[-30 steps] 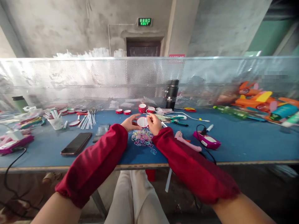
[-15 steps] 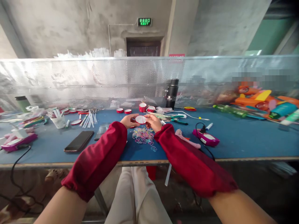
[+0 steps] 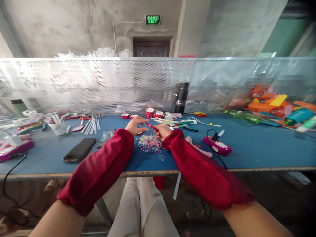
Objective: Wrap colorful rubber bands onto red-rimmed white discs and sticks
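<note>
Between the thumb and fingers of my right hand is a red-rimmed disc, tilted so that mostly its red patterned edge shows. My left hand is just left of the disc, its fingers apart and pointing towards it, with nothing visible in them. Below both hands lies a pile of small coloured loops, which look like rubber bands. Part of another red-edged piece shows on the table beneath my left hand. Red sleeves cover both my forearms.
Red-and-white round containers stand behind my hands, near a black thermos. Sticks and green-handled pliers lie to the right. A phone and a white cup of pens are left. A purple power strip sits right.
The disc has turned from showing its white face to nearly edge-on. My left hand has let go of it and opened, while my right hand keeps its hold.
</note>
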Tool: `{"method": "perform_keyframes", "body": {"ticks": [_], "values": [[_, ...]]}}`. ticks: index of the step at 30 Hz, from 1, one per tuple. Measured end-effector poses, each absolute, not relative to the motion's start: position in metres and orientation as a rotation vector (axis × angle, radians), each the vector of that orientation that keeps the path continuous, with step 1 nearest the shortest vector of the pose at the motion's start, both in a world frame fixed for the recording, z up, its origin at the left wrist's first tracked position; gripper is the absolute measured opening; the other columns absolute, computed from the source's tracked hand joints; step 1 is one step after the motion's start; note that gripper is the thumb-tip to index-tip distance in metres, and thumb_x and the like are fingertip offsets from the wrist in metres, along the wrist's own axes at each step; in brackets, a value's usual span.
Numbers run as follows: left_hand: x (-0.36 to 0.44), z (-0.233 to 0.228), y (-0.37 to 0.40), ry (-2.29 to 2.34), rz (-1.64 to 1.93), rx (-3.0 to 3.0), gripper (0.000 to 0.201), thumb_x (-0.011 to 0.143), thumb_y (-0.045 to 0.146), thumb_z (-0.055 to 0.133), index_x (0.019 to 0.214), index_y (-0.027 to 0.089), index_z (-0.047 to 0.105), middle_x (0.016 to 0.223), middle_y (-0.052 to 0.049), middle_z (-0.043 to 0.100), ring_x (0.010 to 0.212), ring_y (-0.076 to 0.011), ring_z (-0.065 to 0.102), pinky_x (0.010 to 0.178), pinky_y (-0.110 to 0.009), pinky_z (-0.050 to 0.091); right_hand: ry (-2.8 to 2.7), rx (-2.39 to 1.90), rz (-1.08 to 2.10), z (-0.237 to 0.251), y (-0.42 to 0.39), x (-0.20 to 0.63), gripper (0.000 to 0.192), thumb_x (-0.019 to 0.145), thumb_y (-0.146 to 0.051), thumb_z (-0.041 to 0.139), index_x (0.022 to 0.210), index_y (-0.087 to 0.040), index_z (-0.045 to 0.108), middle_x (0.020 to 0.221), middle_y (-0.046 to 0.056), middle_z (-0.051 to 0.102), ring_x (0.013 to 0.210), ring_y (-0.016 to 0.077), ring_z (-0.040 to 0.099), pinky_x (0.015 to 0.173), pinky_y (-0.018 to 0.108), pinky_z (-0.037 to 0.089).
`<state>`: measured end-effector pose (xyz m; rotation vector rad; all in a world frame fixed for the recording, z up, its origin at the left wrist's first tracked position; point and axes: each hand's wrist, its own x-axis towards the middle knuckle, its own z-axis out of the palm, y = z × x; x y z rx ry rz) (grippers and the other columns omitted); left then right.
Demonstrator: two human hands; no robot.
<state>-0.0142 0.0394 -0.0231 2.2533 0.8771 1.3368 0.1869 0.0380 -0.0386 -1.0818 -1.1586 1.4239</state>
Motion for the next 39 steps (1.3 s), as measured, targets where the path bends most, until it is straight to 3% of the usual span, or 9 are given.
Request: {"method": "perform_keyframes", "body": {"ticks": [3, 6, 10, 14, 22, 39], "values": [[-0.014, -0.02, 0.04, 0.826, 1.407, 2.363, 0.03, 0.07, 0.038, 0.081, 0.096, 0.023, 0.08, 0.106, -0.009, 0.066, 0.091, -0.018, 0.062, 0.071, -0.028, 0.052, -1.16, -1.086, 1.474, -0.038, 0.037, 0.188, 0.016, 0.085, -0.016, 0.059, 0.072, -0.018, 0.05, 0.05, -0.005, 0.05, 0.036, 0.0043, 0.035, 0.034, 0.016, 0.024], [-0.016, -0.02, 0.043, 0.79, 1.379, 2.384, 0.018, 0.076, 0.035, 0.076, 0.087, 0.021, 0.08, 0.091, -0.008, 0.069, 0.083, -0.0164, 0.062, 0.074, -0.029, 0.051, -1.173, -1.064, 1.509, -0.035, 0.035, 0.187, 0.012, 0.086, -0.018, 0.061, 0.076, -0.018, 0.054, 0.052, -0.004, 0.054, 0.037, 0.0049, 0.039, 0.033, 0.016, 0.028], [-0.017, -0.022, 0.045, 0.925, 1.369, 2.275, 0.018, 0.077, 0.032, 0.074, 0.087, 0.017, 0.078, 0.081, -0.006, 0.071, 0.072, -0.0141, 0.061, 0.069, -0.028, 0.049, -1.121, -0.938, 1.558, -0.029, 0.03, 0.185, 0.011, 0.094, -0.025, 0.055, 0.086, -0.018, 0.057, 0.06, -0.001, 0.062, 0.043, 0.0079, 0.05, 0.037, 0.018, 0.04], [-0.015, -0.023, 0.04, 1.003, 1.371, 2.092, 0.028, 0.08, 0.037, 0.069, 0.097, 0.015, 0.075, 0.074, -0.004, 0.07, 0.064, -0.0131, 0.06, 0.06, -0.026, 0.046, -1.139, -0.862, 1.545, -0.027, 0.026, 0.185, 0.019, 0.096, -0.031, 0.056, 0.082, -0.018, 0.055, 0.067, 0.001, 0.067, 0.05, 0.0095, 0.057, 0.043, 0.021, 0.049], [-0.016, -0.023, 0.036, 1.103, 1.354, 2.05, 0.035, 0.078, 0.049, 0.068, 0.086, 0.014, 0.071, 0.063, -0.002, 0.065, 0.053, -0.0101, 0.054, 0.049, -0.022, 0.039, -1.262, -0.845, 1.426, -0.035, 0.028, 0.183, 0.024, 0.091, -0.038, 0.064, 0.081, -0.02, 0.053, 0.066, -0.001, 0.067, 0.049, 0.0088, 0.058, 0.044, 0.02, 0.05], [-0.013, -0.024, 0.036, 1.137, 1.403, 2.114, 0.026, 0.078, 0.04, 0.067, 0.075, 0.015, 0.067, 0.06, -0.001, 0.064, 0.055, -0.0113, 0.057, 0.053, -0.024, 0.042, -1.253, -0.846, 1.399, -0.033, 0.027, 0.182, 0.03, 0.087, -0.041, 0.07, 0.078, -0.02, 0.051, 0.064, -0.001, 0.066, 0.049, 0.0095, 0.058, 0.047, 0.022, 0.052]]}}
